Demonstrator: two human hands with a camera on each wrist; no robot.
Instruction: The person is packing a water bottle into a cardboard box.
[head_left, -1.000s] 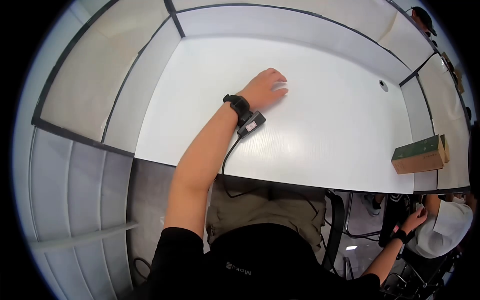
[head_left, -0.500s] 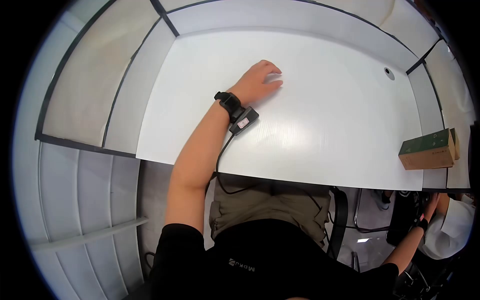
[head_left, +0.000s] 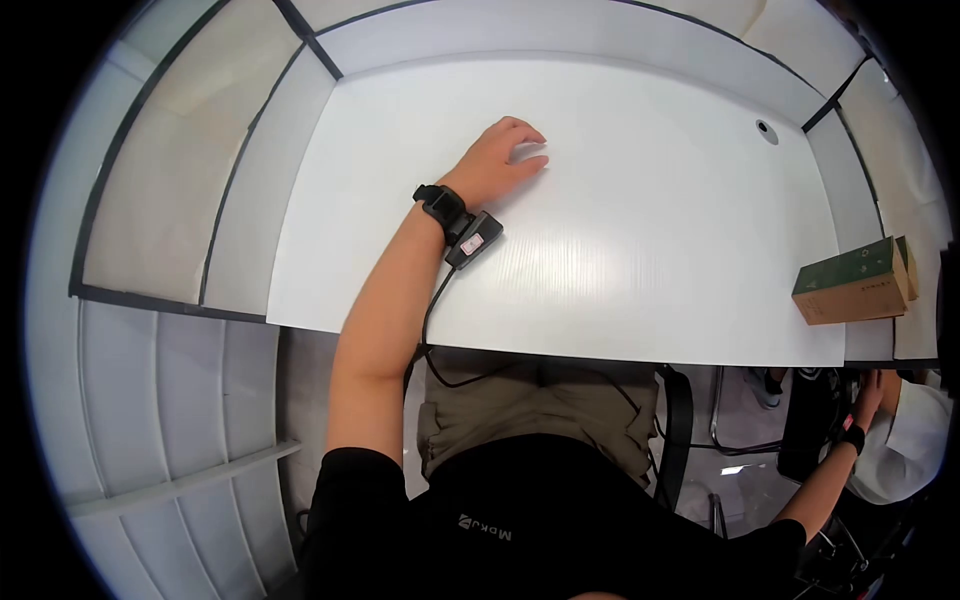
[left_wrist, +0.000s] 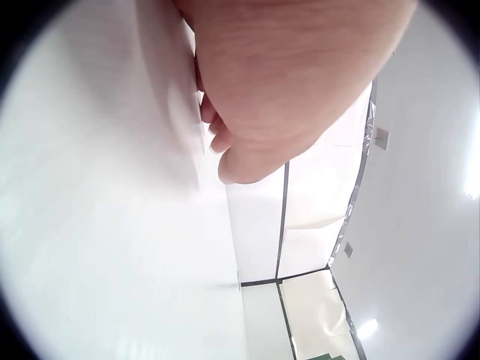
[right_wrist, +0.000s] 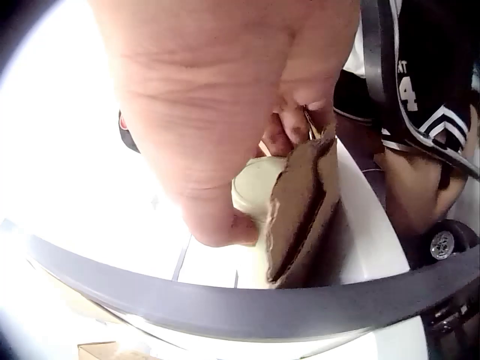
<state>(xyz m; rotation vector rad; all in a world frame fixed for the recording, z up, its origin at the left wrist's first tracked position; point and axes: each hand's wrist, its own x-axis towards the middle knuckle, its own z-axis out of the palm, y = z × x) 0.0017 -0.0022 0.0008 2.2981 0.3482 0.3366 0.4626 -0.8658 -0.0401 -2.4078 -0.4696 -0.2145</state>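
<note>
My left hand (head_left: 492, 165) rests over the white desk (head_left: 640, 230), palm down, with fingers loosely bent and thumb apart; nothing is between them. In the left wrist view, the curled fingertips (left_wrist: 217, 139) are close to the desk surface. My right hand (head_left: 870, 398) reaches low at the far right, past the desk's front edge. In the right wrist view, its thumb and fingers curl round a pale, round-ended object (right_wrist: 256, 184). A torn-edged brown cardboard piece (right_wrist: 304, 214) stands against that object, partly covering it. The object's lower part is hidden.
A green and brown cardboard box (head_left: 852, 285) stands at the desk's right end. White partitions (head_left: 560, 35) border the desk. A cable (head_left: 430, 320) runs from the left wrist camera over the front edge. Another person in white (head_left: 912, 440) sits at right.
My right hand has reached farther forward and right, beside the person in white. The left hand keeps its pose, and the head view has shifted slightly.
</note>
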